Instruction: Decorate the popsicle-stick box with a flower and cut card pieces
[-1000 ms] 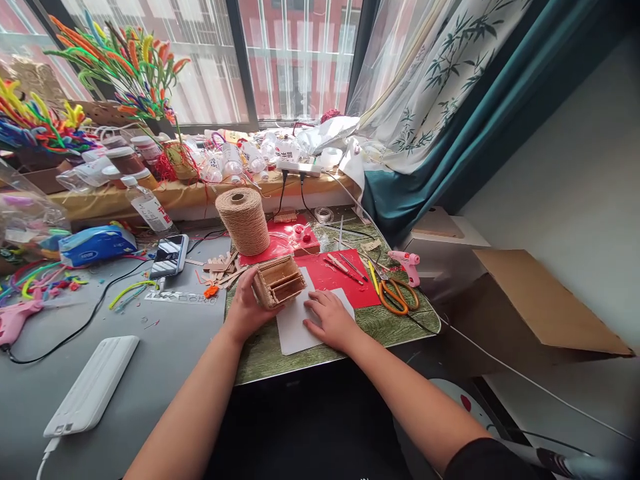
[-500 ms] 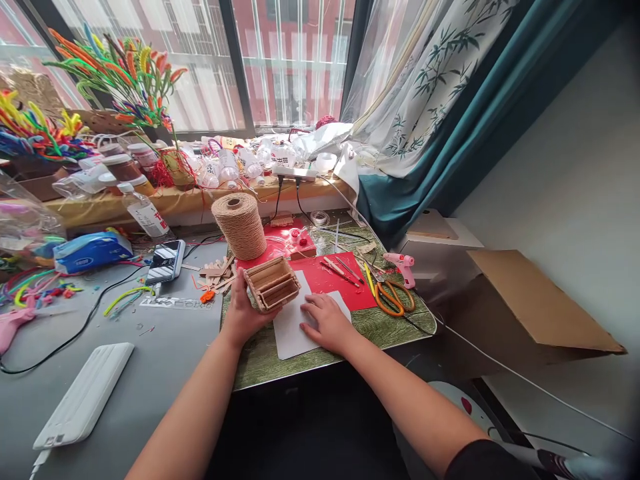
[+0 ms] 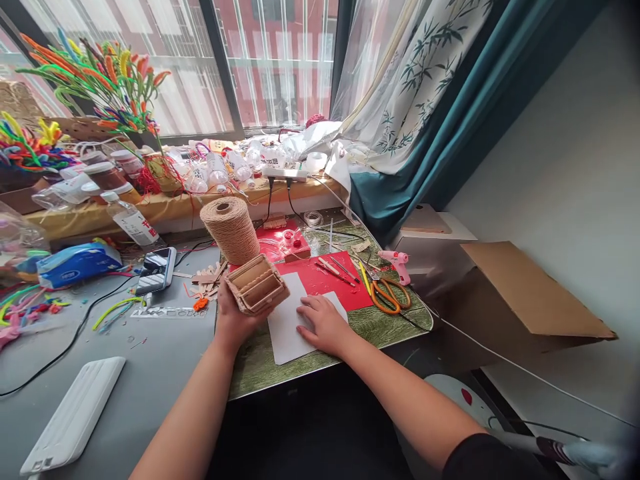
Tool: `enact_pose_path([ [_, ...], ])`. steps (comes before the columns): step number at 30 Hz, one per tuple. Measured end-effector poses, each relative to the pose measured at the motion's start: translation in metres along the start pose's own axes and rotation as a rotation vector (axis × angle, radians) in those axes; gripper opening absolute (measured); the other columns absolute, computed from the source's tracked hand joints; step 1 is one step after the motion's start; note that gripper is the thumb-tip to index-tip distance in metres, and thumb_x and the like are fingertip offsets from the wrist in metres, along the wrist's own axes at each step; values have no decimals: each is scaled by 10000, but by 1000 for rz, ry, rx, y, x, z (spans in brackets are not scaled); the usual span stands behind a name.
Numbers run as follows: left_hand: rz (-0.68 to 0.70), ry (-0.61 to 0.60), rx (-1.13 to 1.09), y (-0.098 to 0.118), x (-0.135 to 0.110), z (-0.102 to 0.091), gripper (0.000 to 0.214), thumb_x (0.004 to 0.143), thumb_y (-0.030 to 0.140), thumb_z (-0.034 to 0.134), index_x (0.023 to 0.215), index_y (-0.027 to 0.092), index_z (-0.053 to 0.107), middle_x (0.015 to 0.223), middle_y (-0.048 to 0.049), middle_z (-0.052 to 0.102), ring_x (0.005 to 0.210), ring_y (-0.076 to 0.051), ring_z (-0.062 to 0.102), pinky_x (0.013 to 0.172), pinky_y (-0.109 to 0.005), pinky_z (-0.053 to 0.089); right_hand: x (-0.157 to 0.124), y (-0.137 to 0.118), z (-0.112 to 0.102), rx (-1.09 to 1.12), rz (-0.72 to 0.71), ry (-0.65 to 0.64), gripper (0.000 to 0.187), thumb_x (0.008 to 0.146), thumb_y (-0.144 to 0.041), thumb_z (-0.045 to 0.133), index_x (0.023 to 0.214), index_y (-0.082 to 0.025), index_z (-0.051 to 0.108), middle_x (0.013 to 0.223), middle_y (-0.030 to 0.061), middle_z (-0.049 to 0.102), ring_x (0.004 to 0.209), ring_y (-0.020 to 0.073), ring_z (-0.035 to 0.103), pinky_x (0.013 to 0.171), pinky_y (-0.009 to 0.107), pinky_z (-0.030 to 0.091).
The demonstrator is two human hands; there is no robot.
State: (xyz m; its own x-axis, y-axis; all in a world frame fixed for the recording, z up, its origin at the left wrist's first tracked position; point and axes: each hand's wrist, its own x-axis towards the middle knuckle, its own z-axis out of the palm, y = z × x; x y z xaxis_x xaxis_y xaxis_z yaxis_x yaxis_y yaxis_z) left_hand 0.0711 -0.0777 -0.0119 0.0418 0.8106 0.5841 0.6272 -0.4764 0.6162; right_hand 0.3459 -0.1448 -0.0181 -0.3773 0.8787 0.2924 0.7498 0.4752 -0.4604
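Note:
My left hand [image 3: 237, 320] grips a small brown open box [image 3: 258, 285], its inside divided by a crosspiece, and holds it tilted above the table's front left. My right hand [image 3: 324, 325] lies with fingers spread on white paper [image 3: 287, 333]. Just behind the box stands a large spool of twine [image 3: 231, 230]. A red sheet [image 3: 360, 293] lies beyond my right hand, with thin pen-like tools [image 3: 336, 268] on it. To its right are orange-handled scissors [image 3: 393, 295] and a pink glue gun [image 3: 397, 263].
Wooden sticks [image 3: 207, 280], a phone [image 3: 156, 270] and a white power bank [image 3: 75, 410] lie on the grey table at left. A power strip [image 3: 285, 174] sits on the cluttered sill. An open cardboard box [image 3: 535, 290] stands right of the table; a cable runs past it.
The view has shifted slightly to the right. My left hand has tilted the box a little more, turning its open side. My right hand stays on the paper.

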Motion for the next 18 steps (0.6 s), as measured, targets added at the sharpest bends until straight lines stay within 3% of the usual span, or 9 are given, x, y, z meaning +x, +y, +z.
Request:
enact_pose_path([
  [2, 74, -98, 20, 0, -2, 5, 1319, 598, 486, 945, 1622, 232, 154, 1580, -225, 393, 1483, -404, 420, 1186, -566, 417, 0, 1, 1, 4, 0, 2, 423, 945, -419, 669, 1319, -225, 635, 1474, 134, 567, 1380, 312, 479, 1229, 543, 323],
  [4, 89, -110, 75, -1, -2, 8, 1275, 633, 487, 926, 1616, 217, 161, 1554, -240, 410, 1461, -405, 443, 1164, -570, 434, -1, 2, 2, 5, 0, 1, 423, 944, -416, 667, 1319, -222, 640, 1478, 135, 566, 1385, 313, 478, 1233, 542, 318],
  [9, -2, 140, 288, -7, 8, 3, 1283, 674, 541, 891, 1620, 130, 128, 1578, -291, 329, 1511, -443, 326, 1218, -626, 335, -1, 3, 4, -5, -5, 4, 421, 944, -407, 666, 1316, -213, 648, 1476, 136, 570, 1384, 309, 484, 1237, 536, 319],
  [12, 15, 214, 308, -8, 9, -1, 1299, 675, 566, 886, 1613, 97, 120, 1573, -301, 328, 1519, -449, 306, 1225, -628, 324, -1, 3, 4, -6, -5, 10, 416, 943, -406, 670, 1315, -221, 649, 1474, 133, 573, 1377, 305, 493, 1238, 537, 320],
  [18, 44, 88, 171, 2, -2, 18, 1326, 631, 563, 914, 1608, 162, 113, 1563, -277, 365, 1478, -418, 410, 1192, -580, 401, -1, 2, 3, -1, 1, -5, 424, 945, -407, 664, 1323, -217, 645, 1484, 132, 572, 1404, 312, 476, 1244, 540, 314],
])
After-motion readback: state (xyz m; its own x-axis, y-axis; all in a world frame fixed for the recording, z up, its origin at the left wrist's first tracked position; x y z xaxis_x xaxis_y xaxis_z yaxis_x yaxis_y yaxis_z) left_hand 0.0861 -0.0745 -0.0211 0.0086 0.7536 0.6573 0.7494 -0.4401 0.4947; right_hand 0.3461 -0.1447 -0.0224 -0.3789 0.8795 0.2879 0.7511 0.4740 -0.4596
